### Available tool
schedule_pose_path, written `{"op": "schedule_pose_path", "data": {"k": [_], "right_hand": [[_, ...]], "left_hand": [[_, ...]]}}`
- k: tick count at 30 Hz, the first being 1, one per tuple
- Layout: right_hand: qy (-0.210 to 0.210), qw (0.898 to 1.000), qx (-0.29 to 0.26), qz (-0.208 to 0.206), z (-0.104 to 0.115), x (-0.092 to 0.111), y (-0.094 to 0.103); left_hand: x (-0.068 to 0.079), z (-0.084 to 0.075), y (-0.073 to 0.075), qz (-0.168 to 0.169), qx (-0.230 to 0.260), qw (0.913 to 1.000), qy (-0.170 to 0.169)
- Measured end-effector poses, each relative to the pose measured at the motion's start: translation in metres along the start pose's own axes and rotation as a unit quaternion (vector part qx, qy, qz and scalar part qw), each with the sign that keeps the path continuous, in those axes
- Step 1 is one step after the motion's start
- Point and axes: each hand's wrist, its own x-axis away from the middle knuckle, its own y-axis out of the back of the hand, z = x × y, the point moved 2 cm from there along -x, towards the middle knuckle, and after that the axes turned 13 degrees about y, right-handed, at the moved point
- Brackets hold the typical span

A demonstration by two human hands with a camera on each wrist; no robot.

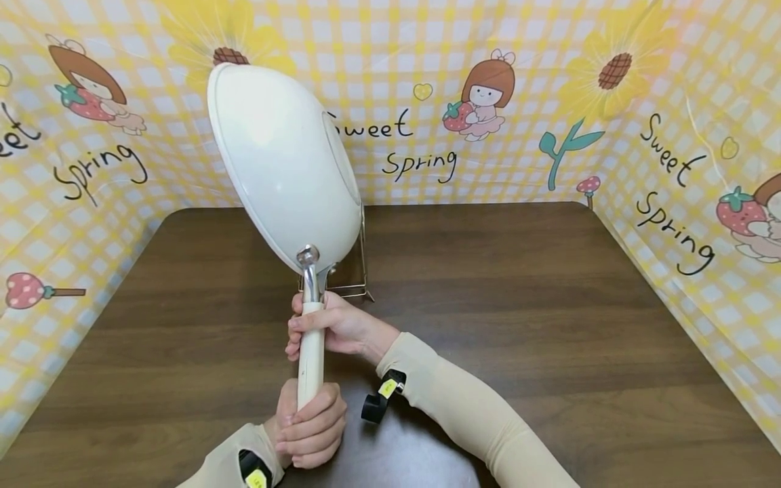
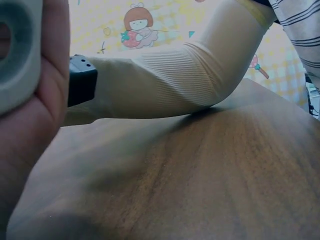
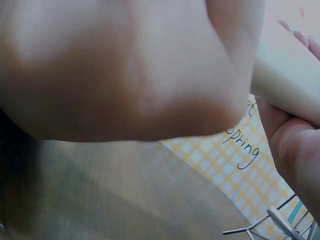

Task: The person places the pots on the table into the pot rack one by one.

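Note:
A white frying pan (image 1: 283, 163) is held tilted on edge, its outer base facing right and its cream handle (image 1: 312, 359) pointing down toward the front. My left hand (image 1: 311, 423) wraps its fingers around the lower end of that handle. Higher up, near the metal neck, my right hand (image 1: 335, 325) grips the handle from the right side. In the left wrist view the handle's end (image 2: 25, 95), with its hanging hole, lies against the left palm. A wire rack (image 1: 364, 261) stands behind the pan, mostly hidden by it.
The brown wooden table (image 1: 488, 291) spreads out on both sides of the rack. A yellow checked cloth (image 1: 378, 74) with cartoon prints walls in the back and sides. A black wrist camera (image 1: 375, 407) hangs from the right wrist.

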Motion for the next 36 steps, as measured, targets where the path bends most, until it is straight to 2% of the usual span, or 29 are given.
{"op": "schedule_pose_path", "data": {"k": [9, 13, 15, 22, 29, 31, 36], "right_hand": [[-0.011, 1.0, -0.008, -0.012, -0.006, -0.002, -0.002], [-0.016, 1.0, -0.013, -0.018, -0.007, -0.002, -0.001], [-0.017, 1.0, -0.014, -0.018, -0.008, -0.001, -0.001], [-0.023, 1.0, -0.006, -0.002, -0.011, 0.001, 0.004], [-0.032, 0.999, -0.002, 0.021, -0.011, 0.003, 0.01], [-0.038, 0.999, -0.002, 0.028, -0.011, 0.003, 0.011], [-0.049, 0.998, -0.003, 0.038, -0.011, 0.005, 0.013]], "left_hand": [[0.007, 0.007, -0.011, -0.114, -0.007, 0.9934, -0.009], [0.01, 0.011, -0.014, -0.167, -0.008, 0.9858, -0.012], [0.014, 0.015, -0.016, -0.201, -0.006, 0.9795, -0.017], [0.029, 0.03, -0.021, -0.313, 0.002, 0.9491, -0.032], [0.041, 0.042, -0.022, -0.422, -0.006, 0.9055, -0.043], [0.044, 0.045, -0.022, -0.445, -0.002, 0.8942, -0.044], [0.048, 0.048, -0.021, -0.482, 0.002, 0.8742, -0.056]]}}
